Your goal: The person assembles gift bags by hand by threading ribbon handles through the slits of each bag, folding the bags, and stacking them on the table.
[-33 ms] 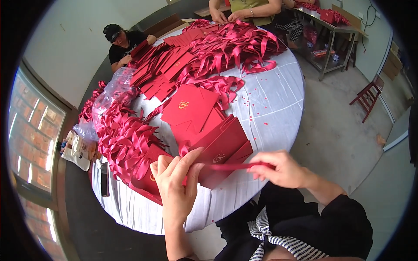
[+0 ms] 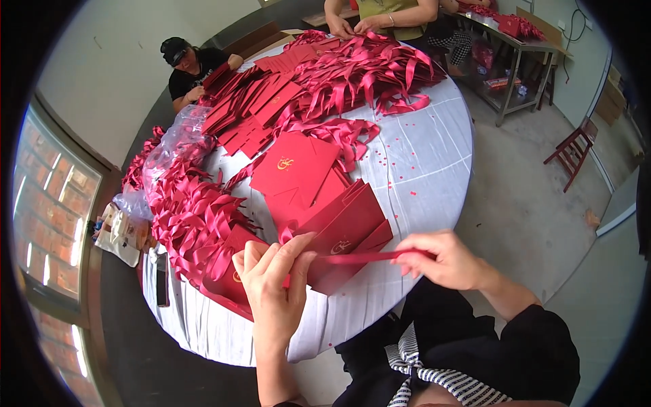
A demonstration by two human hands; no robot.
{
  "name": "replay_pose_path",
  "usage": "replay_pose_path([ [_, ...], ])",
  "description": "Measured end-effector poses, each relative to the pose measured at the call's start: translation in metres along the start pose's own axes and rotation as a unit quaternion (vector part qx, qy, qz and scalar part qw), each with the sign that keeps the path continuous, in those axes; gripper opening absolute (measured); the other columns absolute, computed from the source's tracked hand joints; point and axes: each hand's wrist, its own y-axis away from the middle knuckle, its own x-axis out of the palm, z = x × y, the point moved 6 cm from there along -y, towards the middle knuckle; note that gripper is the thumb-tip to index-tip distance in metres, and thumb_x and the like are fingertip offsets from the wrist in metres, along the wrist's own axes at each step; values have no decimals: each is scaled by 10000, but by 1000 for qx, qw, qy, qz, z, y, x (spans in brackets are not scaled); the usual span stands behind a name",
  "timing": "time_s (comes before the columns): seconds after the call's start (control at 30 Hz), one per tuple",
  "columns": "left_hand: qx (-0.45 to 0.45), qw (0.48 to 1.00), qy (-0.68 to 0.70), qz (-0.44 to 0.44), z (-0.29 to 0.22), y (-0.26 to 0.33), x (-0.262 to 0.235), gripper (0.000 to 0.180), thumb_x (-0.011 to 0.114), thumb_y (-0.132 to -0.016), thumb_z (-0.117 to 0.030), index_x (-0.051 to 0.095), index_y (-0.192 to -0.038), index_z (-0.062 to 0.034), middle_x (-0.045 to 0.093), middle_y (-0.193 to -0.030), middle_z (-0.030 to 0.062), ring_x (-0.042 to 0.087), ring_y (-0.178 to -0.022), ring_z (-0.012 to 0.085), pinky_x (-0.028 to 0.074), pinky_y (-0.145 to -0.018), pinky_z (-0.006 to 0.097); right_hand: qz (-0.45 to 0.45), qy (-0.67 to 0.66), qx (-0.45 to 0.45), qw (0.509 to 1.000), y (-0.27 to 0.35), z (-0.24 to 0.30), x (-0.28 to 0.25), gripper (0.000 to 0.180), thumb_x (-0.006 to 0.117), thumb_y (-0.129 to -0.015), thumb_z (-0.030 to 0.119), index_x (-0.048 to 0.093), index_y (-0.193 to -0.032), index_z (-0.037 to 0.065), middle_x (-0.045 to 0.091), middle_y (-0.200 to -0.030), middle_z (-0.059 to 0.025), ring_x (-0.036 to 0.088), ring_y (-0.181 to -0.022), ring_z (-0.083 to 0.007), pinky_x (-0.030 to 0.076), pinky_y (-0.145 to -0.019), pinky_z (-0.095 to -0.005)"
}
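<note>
My left hand [image 2: 274, 285] pinches one end of a red ribbon [image 2: 366, 257] and my right hand [image 2: 447, 261] holds its other end, so the ribbon is stretched flat between them above the near edge of the round table [image 2: 420, 169]. Just beyond the ribbon lies a stack of red folded cards [image 2: 346, 227] with a gold emblem. A larger red card [image 2: 291, 166] lies further in. A heap of loose red ribbons [image 2: 193, 217] is piled left of my left hand.
More red cards [image 2: 251, 105] and ribbons [image 2: 366, 68] cover the far half of the white cloth. A person in a black cap [image 2: 190, 68] sits at the far left, another person [image 2: 386, 17] opposite. A phone [image 2: 163, 278], a metal table [image 2: 515, 41] and a wooden stool [image 2: 576, 149] are nearby.
</note>
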Motion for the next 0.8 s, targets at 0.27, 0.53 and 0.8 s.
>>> replay_pose_path([
  [0.27,-9,995,-94,-28,-16,-10,-2,119,680,-761,-60,670,-875,-96,528,-851,50,463,-823,234,324,-759,348,-137,-84,-10,987,13,8,-51,86,603,-890,2,637,-951,-48,658,-816,-64,611,-700,-74,511,-627,-207],
  [0.53,4,996,-7,92,-25,-34,13,242,620,-770,21,651,-1005,-28,583,-792,90,484,-794,246,371,-780,348,-106,-213,-31,971,15,-1,-63,125,638,-830,-37,633,-955,-27,639,-845,-63,613,-754,-102,499,-676,-215],
  [0.8,-42,988,113,93,-8,-43,25,144,630,-772,20,616,-915,17,606,-750,145,547,-704,299,438,-690,370,-69,-464,-194,862,-15,20,-30,137,539,-945,142,553,-969,8,649,-999,-206,625,-1019,-303,451,-960,-446],
])
